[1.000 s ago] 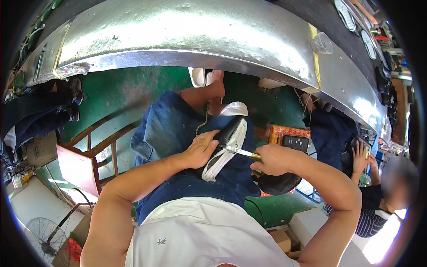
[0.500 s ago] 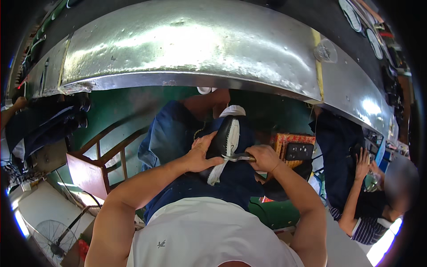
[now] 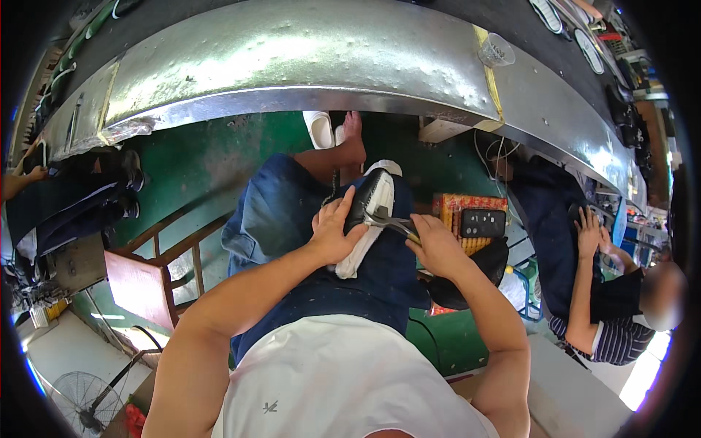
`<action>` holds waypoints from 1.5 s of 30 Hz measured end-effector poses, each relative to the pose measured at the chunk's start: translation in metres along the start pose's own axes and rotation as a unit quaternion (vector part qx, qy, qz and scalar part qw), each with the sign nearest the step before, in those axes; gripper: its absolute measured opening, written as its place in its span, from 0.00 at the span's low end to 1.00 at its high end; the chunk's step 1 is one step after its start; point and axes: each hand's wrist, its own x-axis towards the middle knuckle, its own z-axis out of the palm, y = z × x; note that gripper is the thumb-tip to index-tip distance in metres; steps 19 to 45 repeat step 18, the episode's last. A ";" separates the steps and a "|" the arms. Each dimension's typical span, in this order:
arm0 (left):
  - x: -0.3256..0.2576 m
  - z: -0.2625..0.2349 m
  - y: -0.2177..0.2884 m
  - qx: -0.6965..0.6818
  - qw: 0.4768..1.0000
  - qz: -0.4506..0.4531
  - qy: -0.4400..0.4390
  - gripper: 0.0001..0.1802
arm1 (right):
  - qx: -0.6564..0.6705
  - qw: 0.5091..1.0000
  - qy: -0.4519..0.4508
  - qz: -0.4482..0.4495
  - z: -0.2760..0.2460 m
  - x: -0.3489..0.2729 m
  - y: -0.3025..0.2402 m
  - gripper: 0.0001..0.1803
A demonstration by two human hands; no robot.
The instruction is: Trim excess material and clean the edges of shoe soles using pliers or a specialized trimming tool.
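Item: black-and-white shoe (image 3: 369, 212), which had been drawn nearer along the seated person's lap, gripped at its side by the left hand (image 3: 332, 233), while the right hand (image 3: 437, 244), closed round metal pincers (image 3: 391, 223), had brought their tip onto the sole edge.

You wear a white sleeveless top (image 3: 321, 379) with a small dark emblem (image 3: 271, 406) printed on its front, and it leaves both your arms bare from the shoulder all the way down. Below it come loose dark blue denim shorts (image 3: 292, 219), faded paler over the leg on the left, ending about the knee so that your lower leg is bare. Your left hand (image 3: 332, 233) and right hand (image 3: 437, 244) carry no gloves, rings or watch, and your foot (image 3: 352, 131), beyond both hands, is bare.
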 end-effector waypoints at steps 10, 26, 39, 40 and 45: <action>0.000 -0.013 -0.015 -0.044 0.998 0.012 0.052 0.48 | 0.095 0.990 0.105 0.009 0.063 0.037 0.002 0.17; -0.002 -0.017 -0.017 -0.074 0.997 0.025 0.018 0.48 | 0.092 0.992 -0.077 0.038 0.018 0.046 0.005 0.19; -0.002 -0.017 -0.017 -0.074 0.997 0.025 0.018 0.48 | 0.092 0.992 -0.077 0.038 0.018 0.046 0.005 0.19; -0.002 -0.017 -0.017 -0.074 0.997 0.025 0.018 0.48 | 0.092 0.992 -0.077 0.038 0.018 0.046 0.005 0.19; -0.002 -0.017 -0.017 -0.074 0.997 0.025 0.018 0.48 | 0.092 0.992 -0.077 0.038 0.018 0.046 0.005 0.19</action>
